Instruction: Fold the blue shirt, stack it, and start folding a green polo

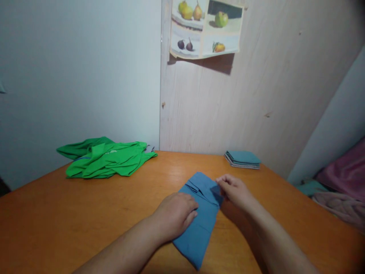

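Observation:
A blue cloth (199, 217), folded into a long strip, lies on the orange wooden table (85, 213) in front of me. My left hand (176, 215) rests on its left edge, fingers curled down and pressing on the fabric. My right hand (234, 190) pinches the cloth's right edge near the far end, where the fabric is bunched into small folds.
A crumpled green garment (105, 158) lies at the far left of the table. A small stack of folded cloths (242, 159) sits at the far right by the wooden wall. A fruit poster (205, 28) hangs above. Pink and grey bedding (342, 190) is off to the right.

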`<state>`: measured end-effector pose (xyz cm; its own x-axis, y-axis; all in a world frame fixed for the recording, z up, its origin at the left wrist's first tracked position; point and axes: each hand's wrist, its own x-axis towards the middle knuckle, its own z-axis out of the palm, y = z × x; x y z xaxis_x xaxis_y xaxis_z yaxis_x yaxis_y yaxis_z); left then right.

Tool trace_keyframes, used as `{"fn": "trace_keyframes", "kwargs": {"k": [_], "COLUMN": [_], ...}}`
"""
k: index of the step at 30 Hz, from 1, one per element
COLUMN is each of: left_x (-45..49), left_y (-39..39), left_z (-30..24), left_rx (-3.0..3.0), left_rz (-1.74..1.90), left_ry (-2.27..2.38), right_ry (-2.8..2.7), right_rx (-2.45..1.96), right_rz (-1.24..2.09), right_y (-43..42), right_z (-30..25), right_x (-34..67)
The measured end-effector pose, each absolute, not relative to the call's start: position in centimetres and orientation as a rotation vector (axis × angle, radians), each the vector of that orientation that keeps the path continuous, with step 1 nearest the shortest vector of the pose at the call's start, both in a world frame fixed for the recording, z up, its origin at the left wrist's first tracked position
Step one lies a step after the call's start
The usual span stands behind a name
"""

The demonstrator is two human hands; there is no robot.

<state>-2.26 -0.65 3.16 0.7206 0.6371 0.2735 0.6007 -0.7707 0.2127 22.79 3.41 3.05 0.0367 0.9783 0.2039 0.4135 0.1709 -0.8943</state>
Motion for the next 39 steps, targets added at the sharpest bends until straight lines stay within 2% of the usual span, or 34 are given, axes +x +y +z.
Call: {"fn": "trace_keyframes", "kwargs": {"k": [7, 15, 20, 31, 39], "left_x": [-2.1, -2.1, -2.1, -2.0, -2.0], "left_y": [-0.6, -0.4, -0.4, -0.6, -0.6], "left_z": [2.1, 2.0, 2.1, 2.4, 2.2], "left_rx": [2.811, 2.749, 2.743, 2.758, 2.768], "left_rz": [0.452, 0.487, 0.515, 0.407, 0.463], "left_ry": [0.882, 0.875, 0.872, 0.935, 0.915], "right_ry": [-1.486, -2.056, -2.176, -2.131, -2.177], "right_rx": [-1.341, -1.51, -1.692, -1.725, -1.594], "right_rz": [0.546, 0.182, 0.025, -0.003, 0.118], "right_y": [4.9, 3.7, 3.5, 5.1, 4.8], "right_z": [0.8, 0.7, 1.3, 0.7, 0.8], "right_x": [22.9, 18.8, 17.6, 18.6, 18.6]}}
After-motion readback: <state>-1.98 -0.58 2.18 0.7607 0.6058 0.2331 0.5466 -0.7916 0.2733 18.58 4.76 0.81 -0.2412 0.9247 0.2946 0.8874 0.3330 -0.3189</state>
